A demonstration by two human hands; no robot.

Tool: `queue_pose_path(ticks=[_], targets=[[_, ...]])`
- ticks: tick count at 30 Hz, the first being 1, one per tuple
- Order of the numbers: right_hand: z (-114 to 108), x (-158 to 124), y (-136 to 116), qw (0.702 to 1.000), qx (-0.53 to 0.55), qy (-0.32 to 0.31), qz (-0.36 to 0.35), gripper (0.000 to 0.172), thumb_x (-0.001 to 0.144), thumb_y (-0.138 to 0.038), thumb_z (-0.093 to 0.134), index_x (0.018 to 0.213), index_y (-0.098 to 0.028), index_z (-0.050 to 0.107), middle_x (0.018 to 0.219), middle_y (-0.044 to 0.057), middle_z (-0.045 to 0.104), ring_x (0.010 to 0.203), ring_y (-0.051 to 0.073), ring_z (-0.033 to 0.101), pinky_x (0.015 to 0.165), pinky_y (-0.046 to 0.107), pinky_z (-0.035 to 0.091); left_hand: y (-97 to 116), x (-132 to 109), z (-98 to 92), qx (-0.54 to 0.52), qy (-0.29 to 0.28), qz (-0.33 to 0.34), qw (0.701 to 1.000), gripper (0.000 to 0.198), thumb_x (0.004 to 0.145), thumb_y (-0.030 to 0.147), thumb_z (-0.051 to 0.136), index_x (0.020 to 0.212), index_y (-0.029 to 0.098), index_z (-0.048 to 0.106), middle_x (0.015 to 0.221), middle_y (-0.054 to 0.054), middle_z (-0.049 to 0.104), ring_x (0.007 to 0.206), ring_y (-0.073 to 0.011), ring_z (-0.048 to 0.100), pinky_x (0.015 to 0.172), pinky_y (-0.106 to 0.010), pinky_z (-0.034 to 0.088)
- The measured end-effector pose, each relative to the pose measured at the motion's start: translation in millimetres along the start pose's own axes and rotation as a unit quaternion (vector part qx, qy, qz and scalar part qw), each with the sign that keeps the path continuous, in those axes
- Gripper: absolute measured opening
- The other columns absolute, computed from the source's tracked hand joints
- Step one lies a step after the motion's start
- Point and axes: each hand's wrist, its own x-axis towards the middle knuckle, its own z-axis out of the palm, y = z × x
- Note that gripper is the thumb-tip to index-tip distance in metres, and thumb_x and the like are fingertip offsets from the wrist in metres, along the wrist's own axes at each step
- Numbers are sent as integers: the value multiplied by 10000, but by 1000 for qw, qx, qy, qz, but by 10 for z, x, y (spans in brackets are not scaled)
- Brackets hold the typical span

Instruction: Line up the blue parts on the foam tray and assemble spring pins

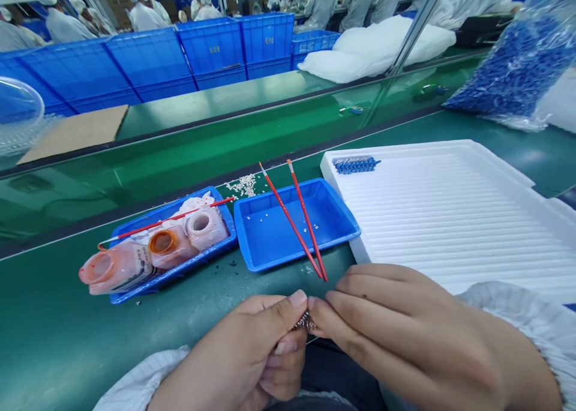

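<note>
Small dark metal parts (305,321) are pinched between my two hands at the near edge of the green table. My left hand (265,345) is closed on them, thumb on top. My right hand (400,321) is closed too, its fingertips meeting the parts from the right. Just beyond lies a blue tray (256,258) with a few tiny white pieces and two red brushes (294,222) across it. To its left, another blue tray (180,270) holds pink-stained bottles (173,247), white tissue and a third red brush (157,223).
Tiny white pieces (245,185) lie behind the trays. A ridged white foam tray (441,201) at right bears a row of blue parts (355,165). Beyond are a green conveyor (216,138), blue crates (211,48), a bag of blue parts (513,69) and several people in white.
</note>
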Motion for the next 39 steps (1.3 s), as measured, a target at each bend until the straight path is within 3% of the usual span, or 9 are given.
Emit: queue_pose_path(ticks=[5,9,13,16,18,22,29,35,39], targets=[[80,-10,-90,969,168,65,170,308,1033,-113,363,910,-89,645,746,42,605,670,146,571,641,267,456,-67,-31,-14,172,66,123,975,597,728,724,532,506,196,360,494,75,270,483,-91,203,477,-262,155],[90,50,-139,849,425,38,313,162,946,-187,570,804,-162,644,722,-14,622,667,123,590,596,186,432,-76,-76,-5,315,137,173,923,590,770,729,443,509,203,386,532,50,333,522,-125,250,489,-269,217],[84,86,-177,713,562,0,420,234,899,-335,546,779,-154,633,638,4,564,571,129,513,501,189,374,-95,-88,3,329,150,195,912,586,785,727,414,510,210,401,532,40,363,523,-134,285,481,-264,258],[91,99,-211,664,599,12,447,223,848,-345,537,776,-145,603,618,-1,508,538,115,434,484,188,335,-107,-87,-5,320,146,196,915,582,793,709,430,498,210,384,527,39,354,525,-134,294,484,-265,255],[92,108,-228,689,567,29,450,208,820,-332,520,742,-151,586,595,-6,484,522,115,400,461,193,307,-104,-84,-15,309,135,183,923,588,785,719,433,496,210,374,529,42,342,531,-132,292,504,-266,265],[81,111,-227,775,463,48,429,190,809,-246,458,693,-172,589,633,12,569,526,130,469,445,201,333,-110,-64,-44,257,92,125,954,594,751,742,463,510,210,356,517,60,296,526,-122,269,516,-274,233],[105,37,-251,926,239,58,286,252,883,-73,380,749,-155,578,668,-17,540,605,105,525,597,194,431,-145,-57,-22,117,50,103,986,573,760,653,568,487,204,339,485,78,238,489,-99,183,492,-289,121],[111,-15,-213,985,17,67,161,464,986,-35,238,776,-111,644,681,45,564,605,164,552,567,278,479,-52,-33,77,-8,19,36,999,560,615,583,752,455,187,388,420,99,244,404,-45,146,441,-251,84],[54,41,-139,996,-73,40,40,535,943,38,181,774,-49,681,654,86,592,595,204,581,560,329,517,-77,33,40,-43,1,-16,999,597,515,609,782,438,196,357,376,112,225,359,-22,116,409,-220,64]])
